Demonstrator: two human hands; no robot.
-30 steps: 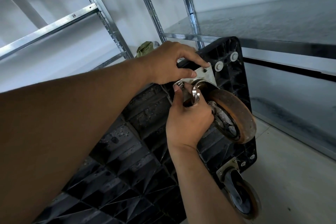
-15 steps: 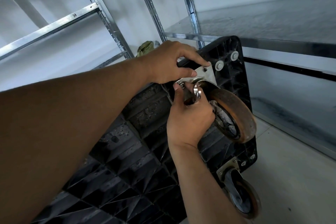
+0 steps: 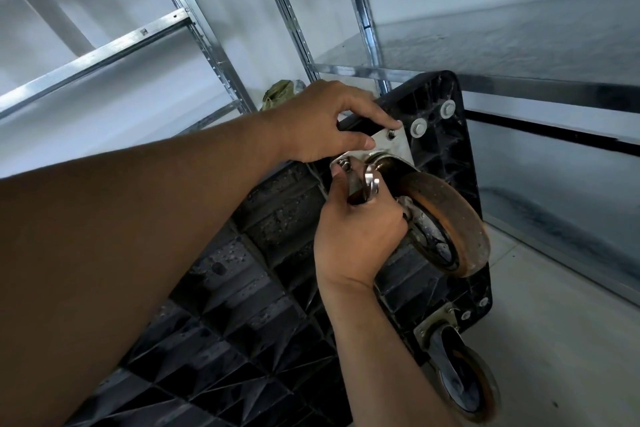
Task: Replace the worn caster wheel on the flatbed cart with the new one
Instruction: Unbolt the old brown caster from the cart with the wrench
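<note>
Steel shelving [image 3: 207, 45] lines the far wall, with a green bundle [image 3: 277, 95] beside one upright. Before it the flatbed cart [image 3: 242, 305] stands tipped, ribbed underside toward me. The worn caster wheel [image 3: 446, 218] sits at the cart's far right corner on its mounting plate [image 3: 394, 146]. My left hand [image 3: 325, 125] curls over the cart's edge, thumb and forefinger pinching the plate beside a bolt [image 3: 391, 134]. My right hand [image 3: 356, 236] is wrapped tight round a wrench [image 3: 370, 184] at the plate's left nut. A second caster [image 3: 464, 378] sits nearer, lower right.
</note>
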